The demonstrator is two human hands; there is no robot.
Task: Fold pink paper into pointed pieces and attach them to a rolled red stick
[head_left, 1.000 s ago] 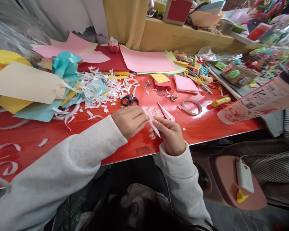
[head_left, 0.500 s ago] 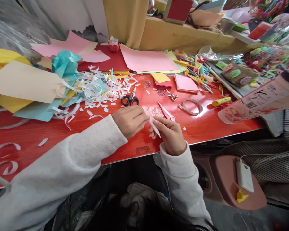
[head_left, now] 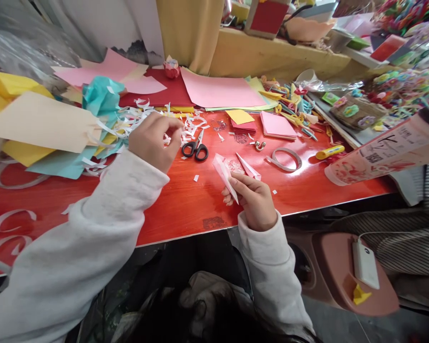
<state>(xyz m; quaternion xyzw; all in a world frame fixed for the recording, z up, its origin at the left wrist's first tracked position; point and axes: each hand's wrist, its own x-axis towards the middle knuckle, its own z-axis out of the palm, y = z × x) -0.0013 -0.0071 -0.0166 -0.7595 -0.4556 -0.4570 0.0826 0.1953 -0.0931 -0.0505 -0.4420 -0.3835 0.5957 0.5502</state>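
Note:
My right hand (head_left: 252, 197) pinches a folded piece of pink paper (head_left: 222, 172) between thumb and fingers, just above the table's near edge. Apart from it, my left hand (head_left: 155, 138) is over the white paper scraps, its fingers curled and the thumb close to the index finger. Whatever those fingers may hold is too small or hidden to make out. To the right of the left hand lie black-handled scissors (head_left: 195, 148). A second folded pink paper (head_left: 248, 166) rests on the table behind my right hand.
On the red table (head_left: 178, 209) lie a pink paper stack (head_left: 278, 126), a yellow square (head_left: 240, 116), a rolled paper strip (head_left: 284, 159) and a yellow glue stick or marker (head_left: 329, 152). A tilted cup (head_left: 382, 147) stands at right. Coloured sheets (head_left: 221, 89) line the back.
My left hand has let go of the folded pink paper and moved left and up over the white scraps. My right hand keeps hold of the paper, almost in place.

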